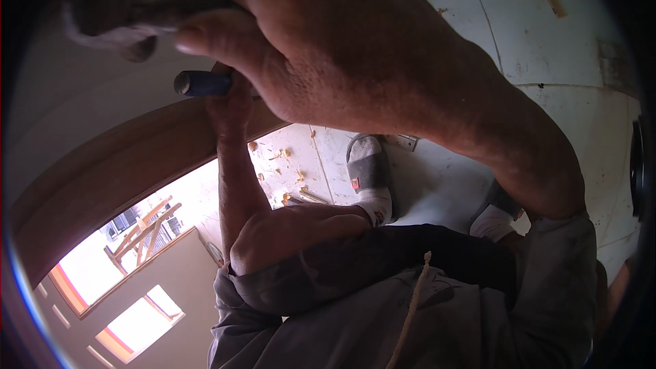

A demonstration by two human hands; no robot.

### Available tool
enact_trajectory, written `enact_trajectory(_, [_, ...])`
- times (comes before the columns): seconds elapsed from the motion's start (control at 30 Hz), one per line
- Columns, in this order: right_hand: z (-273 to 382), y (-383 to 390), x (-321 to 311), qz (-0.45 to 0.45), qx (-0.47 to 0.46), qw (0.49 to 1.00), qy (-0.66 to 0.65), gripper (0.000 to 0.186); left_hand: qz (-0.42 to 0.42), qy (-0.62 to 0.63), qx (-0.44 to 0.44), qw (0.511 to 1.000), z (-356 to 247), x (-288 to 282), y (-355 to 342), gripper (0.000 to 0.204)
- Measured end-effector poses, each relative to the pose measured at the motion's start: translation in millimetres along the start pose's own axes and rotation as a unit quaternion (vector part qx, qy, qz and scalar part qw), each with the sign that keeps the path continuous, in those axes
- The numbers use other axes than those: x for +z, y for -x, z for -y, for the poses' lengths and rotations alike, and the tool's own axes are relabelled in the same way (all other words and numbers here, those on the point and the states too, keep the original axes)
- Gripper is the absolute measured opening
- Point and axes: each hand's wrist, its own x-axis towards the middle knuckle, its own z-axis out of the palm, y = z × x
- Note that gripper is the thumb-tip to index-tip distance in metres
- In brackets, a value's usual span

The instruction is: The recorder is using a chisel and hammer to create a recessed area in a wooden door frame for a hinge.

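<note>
The right hand [328,41] is seen nearest the camera, closed around the dark handle of a hammer [113,24], its thumb laid along the grip. Beneath and to the right of the hands, a pale floor [553,48] is spread, marked by thin dark lines. Below the hands, grey clothing [328,301] is seen, with a bare knee [283,229] exposed just under the left forearm. A long brown wooden piece [123,147] is crossed in view by the left wrist and is extended down to the left of it. The left hand [231,104] is partly covered by the right one in view; whether the two touch cannot be told. The hammer's blurred head is held out to the left of the right hand. Well below and left of the hands, a wooden trestle [143,232] is framed by a bright opening. Below the right hand, a grey slipper [367,160] is worn over a white sock. A blue tool handle [205,83] is gripped in the left hand, its capped end pointed left, below the hammer. Wood shavings [282,155] are scattered right of the left forearm.
</note>
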Motion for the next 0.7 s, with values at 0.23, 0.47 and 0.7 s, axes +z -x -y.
enact_trajectory(0.23, [2.2,-11.4,-6.8,0.148,0.036,0.988,0.015,0.043,0.028,0.014,0.011,0.999,-0.2,1.9,1.5,0.015])
enact_trajectory(0.47, [0.9,-3.2,8.2,-0.041,-0.021,0.998,0.042,0.046,0.035,0.021,0.008,0.999,-1.8,-2.0,10.8,0.014])
enact_trajectory(0.7, [0.7,-10.5,-9.2,0.104,0.048,0.988,-0.1,0.044,0.052,0.039,0.009,0.998,5.1,-8.6,1.3,0.014])
